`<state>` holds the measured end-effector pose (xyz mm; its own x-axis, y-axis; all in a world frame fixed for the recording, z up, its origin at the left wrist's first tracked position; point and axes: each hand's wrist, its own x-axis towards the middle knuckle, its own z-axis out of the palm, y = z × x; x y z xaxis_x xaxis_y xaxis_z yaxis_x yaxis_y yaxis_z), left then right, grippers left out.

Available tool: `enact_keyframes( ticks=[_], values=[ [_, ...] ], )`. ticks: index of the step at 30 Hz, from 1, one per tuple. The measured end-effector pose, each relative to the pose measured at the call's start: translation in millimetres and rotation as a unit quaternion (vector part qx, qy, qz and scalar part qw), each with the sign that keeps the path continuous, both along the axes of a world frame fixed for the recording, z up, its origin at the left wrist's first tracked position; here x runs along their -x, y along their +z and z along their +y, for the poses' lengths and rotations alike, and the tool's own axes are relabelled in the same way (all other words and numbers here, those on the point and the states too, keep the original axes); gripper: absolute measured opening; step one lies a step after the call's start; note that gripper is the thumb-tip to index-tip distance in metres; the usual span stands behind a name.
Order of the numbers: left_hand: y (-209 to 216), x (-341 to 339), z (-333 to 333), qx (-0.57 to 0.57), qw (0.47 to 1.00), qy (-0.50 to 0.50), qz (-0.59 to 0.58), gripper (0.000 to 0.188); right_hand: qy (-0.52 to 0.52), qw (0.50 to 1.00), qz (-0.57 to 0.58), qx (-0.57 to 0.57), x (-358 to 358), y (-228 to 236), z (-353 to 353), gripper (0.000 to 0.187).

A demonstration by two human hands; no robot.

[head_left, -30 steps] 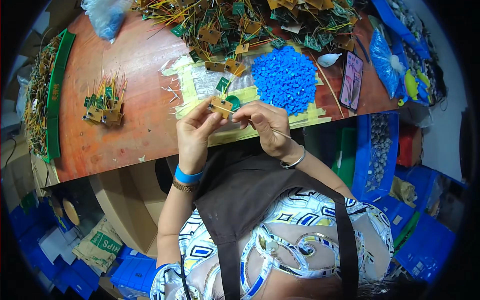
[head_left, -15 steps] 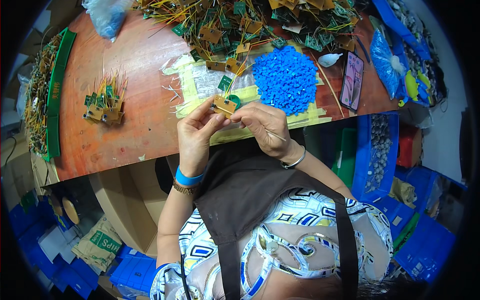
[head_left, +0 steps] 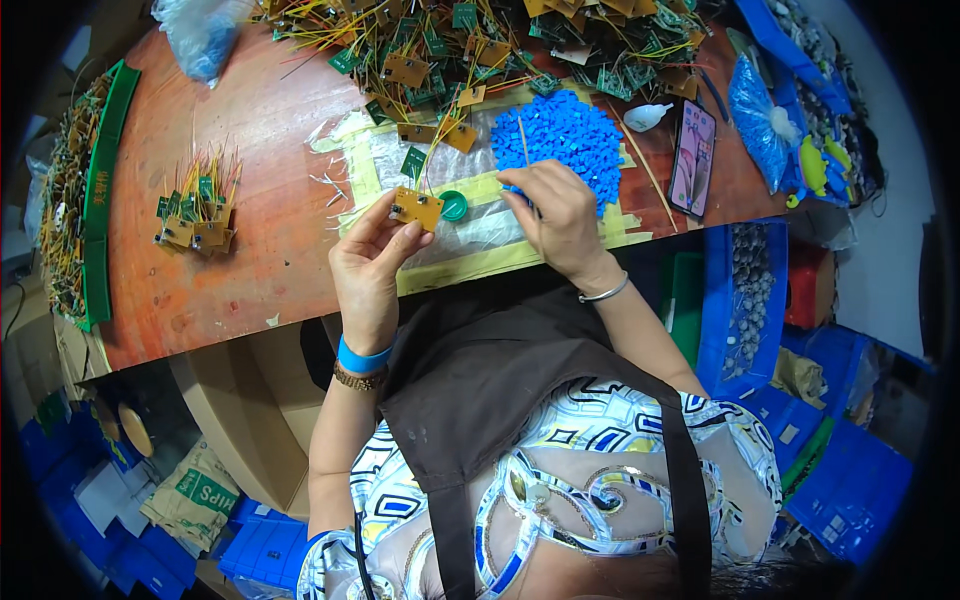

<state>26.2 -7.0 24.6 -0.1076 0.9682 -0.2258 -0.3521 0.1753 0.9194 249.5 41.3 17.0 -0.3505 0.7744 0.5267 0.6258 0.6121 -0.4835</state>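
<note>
Pinched between the thumb and fingers of the left hand (head_left: 368, 268), a brown board (head_left: 416, 209) sits just above the middle of the frame, with a small green board (head_left: 413, 161) right above it. The right hand (head_left: 562, 218), fingers curled in, pinches a thin stick (head_left: 524, 140) pointing up, at the lower edge of the blue pieces (head_left: 565, 135). Between the hands lies a green disc (head_left: 454, 206). Boards heap (head_left: 405, 70) along the top edge; a smaller bunch (head_left: 207, 235) lies left, a phone (head_left: 692, 157) upper right.
</note>
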Motion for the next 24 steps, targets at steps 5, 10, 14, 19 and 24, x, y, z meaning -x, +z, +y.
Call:
enact_keyframes(
  ticks=[5, 10, 14, 19, 24],
  values=[
    [1, 0, -1, -0.012, 1.0, -0.009, 0.01, 0.043, -0.053, 0.995, -0.082, -0.029, 7, -9, 2, 0.027],
    [0, 1, -1, -0.02, 0.999, -0.011, 0.022, 0.042, -0.028, 0.999, -0.03, 0.011, 13, -9, 4, 0.029],
    [1, -2, 0, -0.023, 0.999, -0.019, 0.038, 0.042, -0.038, 0.998, -0.04, 0.008, 13, -10, 4, 0.03],
    [0, -1, 0, -0.027, 0.999, -0.023, 0.038, 0.041, -0.041, 0.998, -0.042, 0.006, 14, -11, 5, 0.029],
    [2, 2, 1, -0.029, 0.998, -0.034, 0.05, 0.039, -0.053, 0.997, -0.05, -0.005, 14, -13, 3, 0.025]
  ],
)
